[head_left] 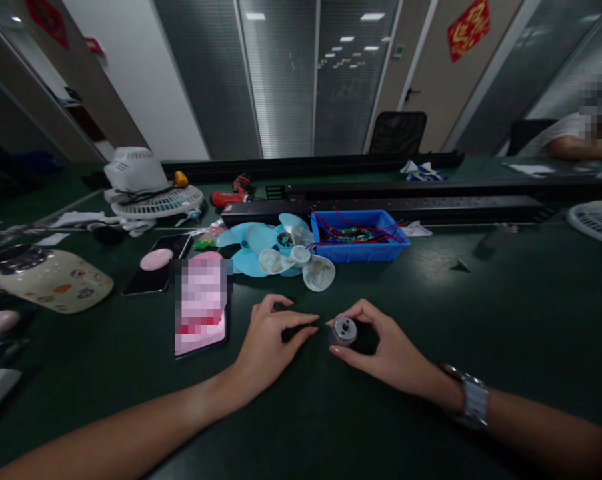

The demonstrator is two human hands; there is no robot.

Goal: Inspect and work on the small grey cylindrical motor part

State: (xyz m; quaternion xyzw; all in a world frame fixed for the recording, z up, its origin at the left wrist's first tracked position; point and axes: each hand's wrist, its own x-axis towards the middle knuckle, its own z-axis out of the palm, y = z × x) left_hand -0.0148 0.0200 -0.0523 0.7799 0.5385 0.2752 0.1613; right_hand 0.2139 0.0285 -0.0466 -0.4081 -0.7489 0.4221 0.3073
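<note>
A small cylindrical metal motor (345,328) is pinched between the thumb and fingers of my right hand (383,343), its round end with a dark centre facing up. My left hand (275,331) is just to the left of it, fingers stretched forward and thumb apart, holding nothing. A narrow gap separates the left fingertips from the motor. Beyond both hands lie fan blades: a pale translucent set (301,257) overlaps light blue ones (253,247). To their right is a blue bin (361,252) containing red wires and small green circuit boards.
On the left are a phone (201,307), a dark tablet-like device (143,283) with a pink oval object, and a cream patterned bottle (61,277). Farther back are a white fan (141,180), a red power drill (231,195) and long black bars (381,208). Another person sits far right.
</note>
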